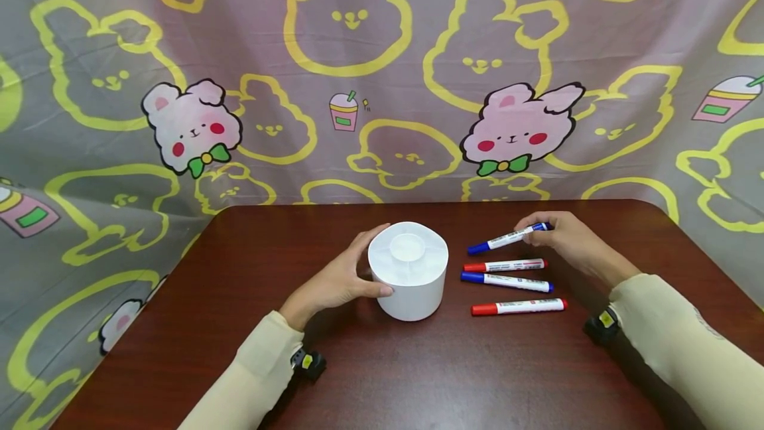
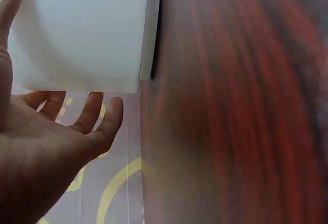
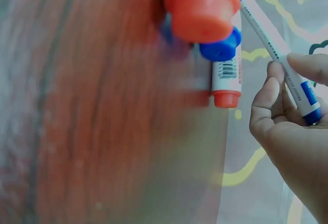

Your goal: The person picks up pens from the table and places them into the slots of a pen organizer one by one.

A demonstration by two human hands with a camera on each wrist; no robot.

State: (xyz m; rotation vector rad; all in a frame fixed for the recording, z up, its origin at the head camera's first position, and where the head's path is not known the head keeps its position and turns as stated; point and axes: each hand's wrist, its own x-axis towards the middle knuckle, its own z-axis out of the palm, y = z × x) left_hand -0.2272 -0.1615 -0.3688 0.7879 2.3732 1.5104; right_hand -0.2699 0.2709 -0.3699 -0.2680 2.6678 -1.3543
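A white round-cornered container (image 1: 408, 297) stands on the table, its top showing divided sections around a raised round centre. My left hand (image 1: 337, 281) grips its left side, thumb on the near wall and fingers around the back; the left wrist view shows the same container wall (image 2: 82, 34) up close. To the right, my right hand (image 1: 564, 237) pinches a blue-capped marker (image 1: 507, 239) near its rear end, its cap tilted down to the left. In the right wrist view this marker (image 3: 274, 39) sits between thumb and fingers.
Below the right hand lie a red marker (image 1: 504, 265), a blue marker (image 1: 510, 282) and another red marker (image 1: 519, 308), roughly side by side, caps to the left. The dark wooden table (image 1: 418, 377) ends at a patterned cloth (image 1: 382, 98) behind.
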